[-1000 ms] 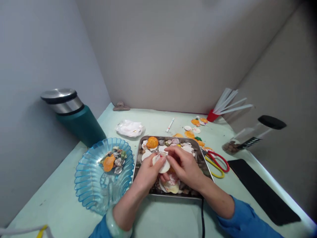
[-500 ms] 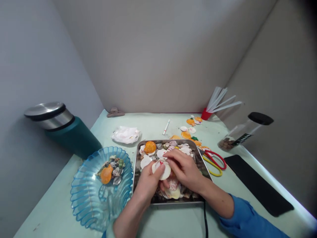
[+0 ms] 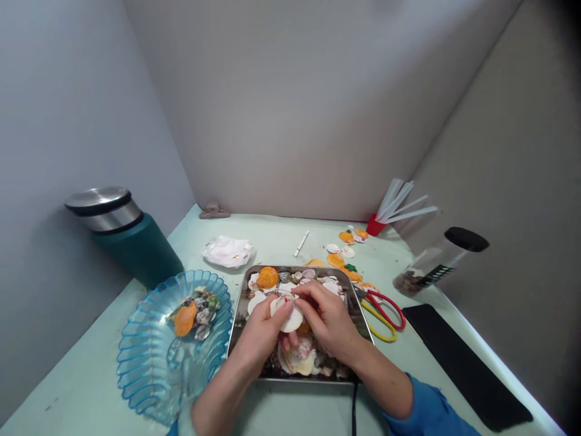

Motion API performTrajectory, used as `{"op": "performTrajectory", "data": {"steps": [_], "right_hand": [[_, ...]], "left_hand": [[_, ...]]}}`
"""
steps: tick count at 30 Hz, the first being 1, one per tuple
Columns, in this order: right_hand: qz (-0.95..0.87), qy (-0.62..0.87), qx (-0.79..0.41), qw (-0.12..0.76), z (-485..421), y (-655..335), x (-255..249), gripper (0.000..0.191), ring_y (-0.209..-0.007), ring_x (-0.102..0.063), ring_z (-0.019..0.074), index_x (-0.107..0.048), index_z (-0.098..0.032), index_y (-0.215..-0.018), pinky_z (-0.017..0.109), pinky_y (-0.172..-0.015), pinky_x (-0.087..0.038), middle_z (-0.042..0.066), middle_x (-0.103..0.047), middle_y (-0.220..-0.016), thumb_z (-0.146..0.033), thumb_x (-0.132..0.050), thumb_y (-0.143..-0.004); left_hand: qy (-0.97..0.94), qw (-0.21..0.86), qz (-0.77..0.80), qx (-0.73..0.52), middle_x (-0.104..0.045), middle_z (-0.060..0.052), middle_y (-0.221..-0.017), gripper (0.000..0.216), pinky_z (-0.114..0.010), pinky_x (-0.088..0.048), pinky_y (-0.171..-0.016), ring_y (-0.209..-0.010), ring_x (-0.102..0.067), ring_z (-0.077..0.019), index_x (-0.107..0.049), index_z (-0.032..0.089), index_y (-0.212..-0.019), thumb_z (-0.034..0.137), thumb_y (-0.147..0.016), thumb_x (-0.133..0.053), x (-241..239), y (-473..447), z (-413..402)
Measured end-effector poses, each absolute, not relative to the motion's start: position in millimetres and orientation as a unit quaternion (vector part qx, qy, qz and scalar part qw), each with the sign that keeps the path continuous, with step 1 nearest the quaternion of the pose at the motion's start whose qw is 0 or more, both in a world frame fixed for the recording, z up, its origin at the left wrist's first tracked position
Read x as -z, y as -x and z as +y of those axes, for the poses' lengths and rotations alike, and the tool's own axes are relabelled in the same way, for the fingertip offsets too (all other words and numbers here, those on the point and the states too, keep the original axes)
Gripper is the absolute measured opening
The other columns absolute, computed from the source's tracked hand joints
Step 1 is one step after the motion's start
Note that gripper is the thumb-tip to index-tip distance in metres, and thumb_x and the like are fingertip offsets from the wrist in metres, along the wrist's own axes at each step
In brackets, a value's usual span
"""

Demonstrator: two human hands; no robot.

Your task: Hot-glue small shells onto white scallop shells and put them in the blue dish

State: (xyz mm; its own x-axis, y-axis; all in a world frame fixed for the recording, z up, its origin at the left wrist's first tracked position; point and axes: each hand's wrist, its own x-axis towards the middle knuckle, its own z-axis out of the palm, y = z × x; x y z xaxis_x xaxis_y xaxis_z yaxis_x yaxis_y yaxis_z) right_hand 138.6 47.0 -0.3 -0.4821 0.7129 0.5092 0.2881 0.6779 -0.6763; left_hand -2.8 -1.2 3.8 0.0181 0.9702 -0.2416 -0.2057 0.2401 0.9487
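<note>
My left hand (image 3: 261, 330) grips a flat white scallop shell (image 3: 291, 319) between thumb and fingers, above a metal tray (image 3: 236, 330). A small red mark shows near the shell's upper edge. My right hand (image 3: 330, 318) is closed in a pinch at that upper edge, its fingertips close to the red mark; what they hold, if anything, is too small to make out. Beneath my hands the tray is filled with shells, among them an orange scallop shell (image 3: 267, 278) at the far left and a pale yellow-white shell (image 3: 300, 363) at the front.
At left stand a blue scalloped dish (image 3: 140, 357) with shells and a teal bottle (image 3: 140, 248). Right of the tray lie scissors (image 3: 385, 312), a black strip (image 3: 463, 363) and a clear jar (image 3: 436, 260). A red cup (image 3: 376, 226) of white sticks and a crumpled white bag (image 3: 228, 251) sit behind.
The camera view has shifted slightly, so the tray and dish appear lower and farther left. Both hands stay at the white shell, with only small finger movement.
</note>
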Motion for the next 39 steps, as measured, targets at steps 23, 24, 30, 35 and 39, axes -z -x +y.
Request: {"op": "performTrajectory", "data": {"steps": [23,24,30,35,39], "right_hand": [[-0.825,0.297,-0.296,0.379,47,-137,-5,0.013,-0.077,-0.057,0.0159,-0.059,-0.019,-0.093,0.028,-0.071,-0.045,0.004,-0.060,-0.082,-0.013,-0.048,-0.091],[-0.825,0.296,-0.297,0.379,47,-137,-4,0.013,-0.077,-0.057,0.0157,-0.058,-0.019,-0.093,0.027,-0.072,-0.044,0.004,-0.060,-0.083,-0.013,-0.047,-0.091],[-0.828,0.296,-0.285,0.381,46,-137,-3,0.011,-0.077,-0.057,0.0154,-0.057,-0.017,-0.095,0.026,-0.072,-0.044,0.004,-0.061,-0.084,-0.013,-0.048,-0.090],[-0.829,0.299,-0.276,0.384,44,-137,-3,0.012,-0.075,-0.057,0.0158,-0.057,-0.018,-0.095,0.027,-0.070,-0.045,0.004,-0.061,-0.082,-0.014,-0.047,-0.090],[-0.830,0.294,-0.278,0.384,44,-137,0,0.015,-0.078,-0.059,0.0161,-0.057,-0.018,-0.101,0.027,-0.072,-0.046,0.006,-0.063,-0.087,-0.013,-0.047,-0.090]], "left_hand": [[-0.361,0.618,0.498,-0.490,-0.057,0.003,-0.044,0.035,-0.020,-0.040,-0.037,-0.036,-0.046,-0.0098,-0.052,0.013,-0.094,0.046,-0.082,-0.058,2,8,-4],[-0.366,0.613,0.500,-0.490,-0.057,0.003,-0.044,0.036,-0.020,-0.040,-0.038,-0.036,-0.046,-0.0102,-0.052,0.013,-0.095,0.047,-0.083,-0.056,3,7,-5],[-0.382,0.581,0.517,-0.500,-0.055,0.003,-0.042,0.037,-0.020,-0.039,-0.037,-0.036,-0.047,-0.0113,-0.053,0.013,-0.093,0.049,-0.083,-0.053,4,5,-5],[-0.386,0.571,0.523,-0.502,-0.056,0.003,-0.041,0.034,-0.020,-0.039,-0.037,-0.035,-0.047,-0.0113,-0.052,0.015,-0.084,0.048,-0.082,-0.054,3,5,-5],[-0.390,0.558,0.531,-0.504,-0.055,0.002,-0.040,0.032,-0.020,-0.040,-0.037,-0.035,-0.048,-0.0117,-0.051,0.016,-0.079,0.048,-0.082,-0.055,4,5,-5]]}}
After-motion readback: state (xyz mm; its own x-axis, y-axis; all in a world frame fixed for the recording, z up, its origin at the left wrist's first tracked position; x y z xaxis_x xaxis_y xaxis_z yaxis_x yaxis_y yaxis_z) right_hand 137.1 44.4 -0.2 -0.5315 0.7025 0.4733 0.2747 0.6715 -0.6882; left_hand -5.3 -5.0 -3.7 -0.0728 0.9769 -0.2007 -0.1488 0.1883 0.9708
